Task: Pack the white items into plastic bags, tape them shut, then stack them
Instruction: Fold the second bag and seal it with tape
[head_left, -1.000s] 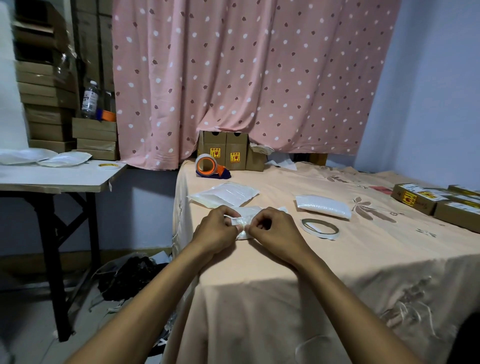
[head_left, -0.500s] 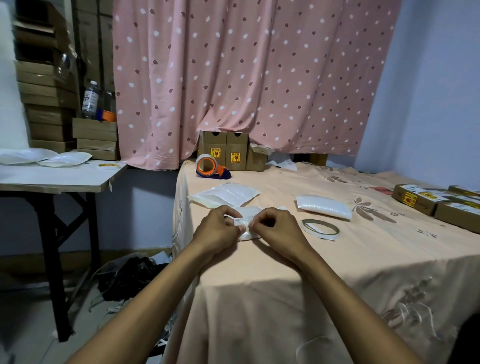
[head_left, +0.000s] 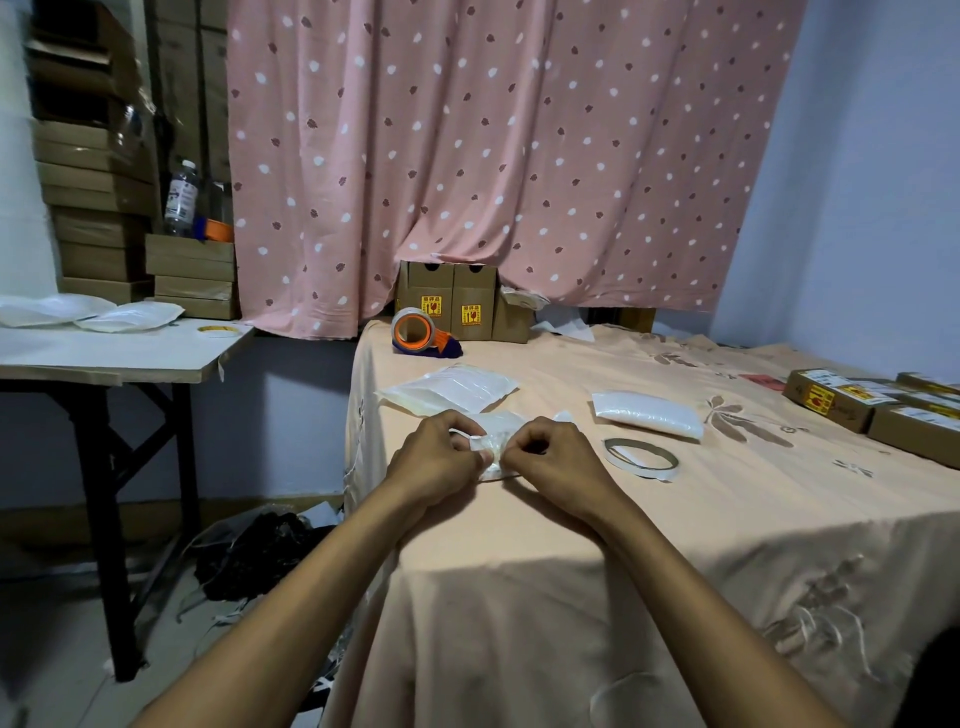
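Note:
A small white item in a clear plastic bag (head_left: 494, 441) lies near the front left of the peach-covered table (head_left: 675, 519). My left hand (head_left: 435, 461) and my right hand (head_left: 557, 457) both pinch it, fingers curled, and cover most of it. A flat stack of plastic bags (head_left: 449, 388) lies just behind my hands. To the right rests a white packed bag (head_left: 647, 414). A thin roll of tape (head_left: 640, 458) lies in front of it, right of my right hand.
An orange tape dispenser (head_left: 421, 333) and brown cardboard boxes (head_left: 457, 306) stand at the table's back under the pink curtain. More labelled boxes (head_left: 872, 408) lie at the right edge. A side table (head_left: 114, 353) at left holds white bags and a tape roll.
My hands stay on the bagged item; the fingers have shifted slightly closer together on it. Nothing else has moved.

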